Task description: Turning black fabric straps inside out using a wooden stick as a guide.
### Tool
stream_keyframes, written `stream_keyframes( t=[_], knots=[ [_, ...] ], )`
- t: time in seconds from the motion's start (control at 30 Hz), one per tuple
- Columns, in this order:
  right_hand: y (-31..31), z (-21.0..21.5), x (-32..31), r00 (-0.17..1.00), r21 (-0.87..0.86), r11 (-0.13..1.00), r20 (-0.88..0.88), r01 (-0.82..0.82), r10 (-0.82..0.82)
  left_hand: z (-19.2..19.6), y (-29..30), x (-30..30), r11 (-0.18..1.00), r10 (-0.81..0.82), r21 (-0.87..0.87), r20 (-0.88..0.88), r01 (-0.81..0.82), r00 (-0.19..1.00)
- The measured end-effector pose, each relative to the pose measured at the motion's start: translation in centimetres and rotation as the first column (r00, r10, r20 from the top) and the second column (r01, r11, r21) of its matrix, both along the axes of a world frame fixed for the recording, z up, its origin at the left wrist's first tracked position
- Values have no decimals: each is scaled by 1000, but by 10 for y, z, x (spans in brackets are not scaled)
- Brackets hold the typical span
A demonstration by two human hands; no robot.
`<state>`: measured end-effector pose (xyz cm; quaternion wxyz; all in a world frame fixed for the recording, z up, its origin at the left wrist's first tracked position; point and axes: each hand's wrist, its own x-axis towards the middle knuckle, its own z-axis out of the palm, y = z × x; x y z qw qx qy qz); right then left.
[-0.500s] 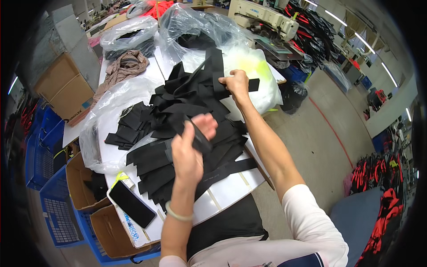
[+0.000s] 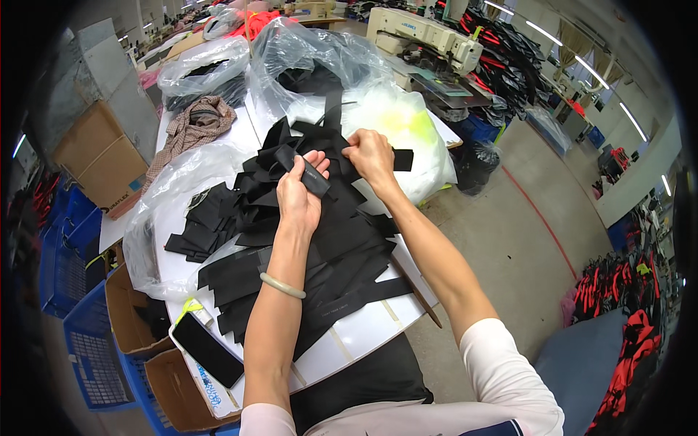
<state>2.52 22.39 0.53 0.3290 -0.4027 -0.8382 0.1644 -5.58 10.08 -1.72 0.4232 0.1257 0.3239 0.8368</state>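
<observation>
My left hand [image 2: 299,198] is palm up over the pile. A black fabric strip [image 2: 313,176] lies across its palm, held under the thumb. Just to its right, my right hand [image 2: 369,155] pinches black fabric between thumb and fingertips; a short black end [image 2: 403,160] shows beyond its far side. Below both hands spreads a heap of black strips [image 2: 291,254], loosely tangled at the far side and laid in overlapping layers nearer me. A smaller stack of short black pieces [image 2: 207,225] lies to the left.
A phone [image 2: 209,350] rests at the white table's [image 2: 378,320] near left corner. Clear plastic bags [image 2: 142,251] and a white bag [image 2: 425,145] surround the heap. A checked cloth [image 2: 200,123] lies far left. Cardboard boxes [image 2: 178,385] and blue crates [image 2: 94,356] stand left; a sewing machine [image 2: 425,36] stands beyond.
My left hand has moved away from me, over the heap's far part, with the black strip. My right hand has come slightly left and down, nearer to it.
</observation>
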Motion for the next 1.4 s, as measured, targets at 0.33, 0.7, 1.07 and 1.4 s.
stream_keyframes(
  t=[0.33,0.7,1.07,1.4],
  knots=[
    [-23,6,63,432,-227,659,-887,-717,165,-7,49,1,977,-175,134,73,164,982],
    [-88,62,167,505,-296,742,-861,-601,65,-19,60,9,984,36,-161,-223,-73,974],
    [-169,17,235,913,-649,691,-407,-318,38,25,-158,136,989,-147,-7,-224,149,963],
    [-220,-17,220,868,39,869,-39,-494,495,-23,-192,161,953,-169,-279,-168,117,971]
  ],
)
